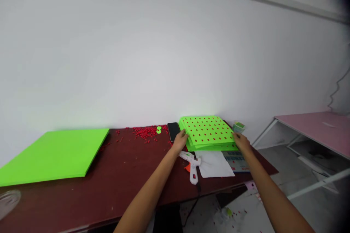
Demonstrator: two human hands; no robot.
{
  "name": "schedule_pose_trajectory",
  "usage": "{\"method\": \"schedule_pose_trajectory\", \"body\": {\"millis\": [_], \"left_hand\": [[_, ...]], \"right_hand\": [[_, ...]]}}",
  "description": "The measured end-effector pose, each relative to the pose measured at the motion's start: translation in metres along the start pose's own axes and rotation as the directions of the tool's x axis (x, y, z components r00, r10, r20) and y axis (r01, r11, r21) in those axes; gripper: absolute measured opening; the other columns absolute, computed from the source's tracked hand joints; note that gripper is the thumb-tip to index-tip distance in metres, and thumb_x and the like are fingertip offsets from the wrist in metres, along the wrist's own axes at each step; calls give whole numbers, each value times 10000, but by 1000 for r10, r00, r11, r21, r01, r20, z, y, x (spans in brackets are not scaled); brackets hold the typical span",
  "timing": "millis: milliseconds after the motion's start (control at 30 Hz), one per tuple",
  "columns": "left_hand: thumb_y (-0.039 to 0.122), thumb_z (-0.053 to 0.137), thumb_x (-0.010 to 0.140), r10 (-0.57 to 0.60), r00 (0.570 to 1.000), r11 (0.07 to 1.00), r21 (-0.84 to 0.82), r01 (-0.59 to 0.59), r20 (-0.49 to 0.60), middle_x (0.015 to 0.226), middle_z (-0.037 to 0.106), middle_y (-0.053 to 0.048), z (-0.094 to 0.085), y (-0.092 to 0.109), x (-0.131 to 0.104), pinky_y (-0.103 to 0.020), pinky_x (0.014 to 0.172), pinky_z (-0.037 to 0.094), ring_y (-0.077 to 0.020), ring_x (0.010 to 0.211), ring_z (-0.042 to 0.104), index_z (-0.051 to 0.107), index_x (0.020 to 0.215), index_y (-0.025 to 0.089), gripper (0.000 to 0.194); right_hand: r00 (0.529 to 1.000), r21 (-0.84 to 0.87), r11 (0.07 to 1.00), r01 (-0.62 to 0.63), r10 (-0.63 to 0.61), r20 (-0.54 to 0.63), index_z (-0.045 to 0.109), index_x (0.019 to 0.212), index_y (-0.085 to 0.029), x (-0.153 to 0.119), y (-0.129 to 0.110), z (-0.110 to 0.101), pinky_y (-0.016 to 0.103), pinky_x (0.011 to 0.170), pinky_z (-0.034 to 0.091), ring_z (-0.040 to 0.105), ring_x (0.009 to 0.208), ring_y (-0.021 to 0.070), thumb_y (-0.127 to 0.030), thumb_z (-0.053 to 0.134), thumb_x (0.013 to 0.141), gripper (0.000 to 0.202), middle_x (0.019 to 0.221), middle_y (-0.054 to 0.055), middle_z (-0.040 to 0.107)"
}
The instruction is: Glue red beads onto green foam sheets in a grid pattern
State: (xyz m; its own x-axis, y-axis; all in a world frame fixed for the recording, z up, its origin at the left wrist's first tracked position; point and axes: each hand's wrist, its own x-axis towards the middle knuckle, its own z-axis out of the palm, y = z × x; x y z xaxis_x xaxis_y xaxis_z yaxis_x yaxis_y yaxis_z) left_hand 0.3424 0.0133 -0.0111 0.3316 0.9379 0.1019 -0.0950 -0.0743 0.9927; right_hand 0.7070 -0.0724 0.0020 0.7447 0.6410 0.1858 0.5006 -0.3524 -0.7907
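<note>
Both hands are on a bright green rectangular sheet with rows of small red dots (pixel 208 129) — it's at the right end of a long dark-red table (pixel 131 174), by the white wall (pixel 123 51), on top of more green sheets. The left hand (pixel 181 140) has its fingers closed on the sheet's left edge, and the right hand (pixel 241 141) is gripping it near the front right corner. Can't make out every fingertip from this angle, though.

Just below the left hand there's a white plastic glue gun with an orange trigger (pixel 194 169), handle pointing toward the person, dark cord running off the table edge. A plain white sheet of paper (pixel 217 165) lies right beside it, in front of the green stuff.

Near the left hand is a flat black phone (pixel 173 131), and left of that a scatter of tiny red pieces (pixel 146 133) with a couple of small bright green flower-like bits (pixel 159 129) among them. Well over to the left — a stack of plain bright green sheets (pixel 60 153). Off to the right stands a pink-topped table with pale metal legs (pixel 314 127).
</note>
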Motion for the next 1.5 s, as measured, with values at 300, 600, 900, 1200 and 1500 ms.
{"method": "schedule_pose_trajectory", "body": {"millis": [300, 600, 900, 1200, 1500], "left_hand": [[347, 654, 1020, 65, 997, 957, 285, -48, -50, 1360, 631, -128, -1, -1, -7, -465, 993, 570, -262, 1173, 652, 631, 1329, 176, 354], [150, 542, 874, 234, 972, 827, 520, -214, 28, 918, 768, -26, -103, 38, -85, -263, 799, 529, -172, 818, 695, 742, 983, 195, 232], [249, 560, 925, 390, 872, 469, 879, 89, -297, 1048, 685, -105, -255, 81, -215, -410, 939, 413, -301, 1049, 571, 688, 926, 231, 129], [491, 605, 953, 536, 720, 99, 880, 465, -441, 1000, 736, -110, -325, 96, -276, -413, 850, 395, -325, 972, 606, 710, 884, 207, 311], [336, 464, 1060, 570, 784, 41, 962, 271, -245, 886, 712, -94, -331, 89, -271, -393, 820, 395, -300, 913, 588, 669, 834, 223, 325]], "right_hand": [[982, -50, 981, 186, -186, -13, 787, 1059, -161, -15, -11, 1, 493, 992, 531, 683, 1093, 361, -416, 590, 798, 415, 1076, 180, 777], [820, 101, 814, 572, -571, -35, 689, 1050, -198, -141, -96, 49, 475, 965, 524, 664, 983, 292, -380, 486, 941, 294, 1070, 136, 718], [544, 464, 654, 598, -756, 364, 715, 958, -261, -342, -187, 171, 342, 799, 552, 722, 863, 233, -216, 514, 963, 206, 934, 50, 766], [491, 524, 663, 535, -749, 445, 720, 915, -245, -367, -193, 187, 349, 849, 527, 719, 911, 230, -214, 517, 966, 211, 944, 50, 763], [491, 537, 671, 511, -741, 458, 721, 913, -243, -366, -193, 184, 361, 863, 521, 713, 927, 236, -233, 517, 960, 210, 948, 54, 761]]}}
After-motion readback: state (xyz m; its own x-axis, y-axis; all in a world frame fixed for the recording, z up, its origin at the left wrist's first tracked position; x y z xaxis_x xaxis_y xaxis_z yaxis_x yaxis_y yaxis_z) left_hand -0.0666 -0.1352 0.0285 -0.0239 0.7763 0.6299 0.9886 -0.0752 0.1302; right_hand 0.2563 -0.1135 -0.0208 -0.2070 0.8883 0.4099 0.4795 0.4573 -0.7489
